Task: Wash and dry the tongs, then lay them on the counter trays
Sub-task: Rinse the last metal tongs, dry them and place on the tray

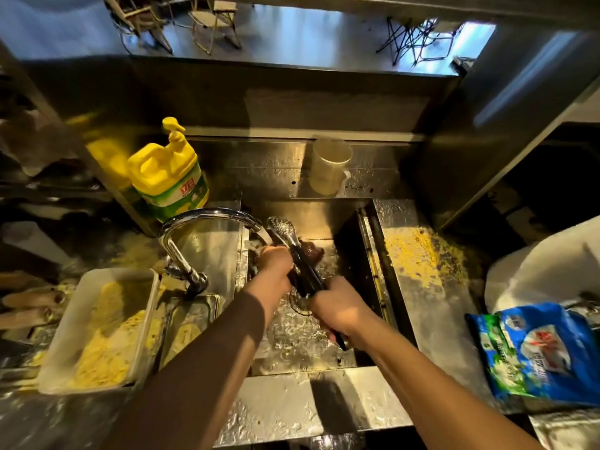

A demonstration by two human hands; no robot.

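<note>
Nearest the viewer, 2 forearms reach forward over the wet steel counter edge (282,414) toward the sink (370,254); the left arm wears a brown sleeve (207,358), the right arm is bare. Right hand (341,306): fingers curled around the dark handle end of the tongs (300,258), whose butt protrudes below the palm. Left hand (276,264): closed over the middle of the tongs, just beyond the right hand. Tongs: held over the sink basin, slanting from near right to far left, with the perforated metal tips raised near the faucet spout. A dark brown object (311,250) lies in the basin just behind the left hand; its nature cannot be told. Sink floor: wet, with a round drain (300,305) partly hidden beneath the hands. Left of the sink: a curved chrome faucet (194,241), a small metal tray (191,323), and a larger pale tray (97,326) beside it. Right of the sink: a wet drainboard, with a blue and green packet (535,352) at its near right. Far left, behind the faucet: a yellow pump bottle of detergent (168,170). Far centre, on the ledge behind the sink: 1 translucent plastic jug (329,165).
</note>
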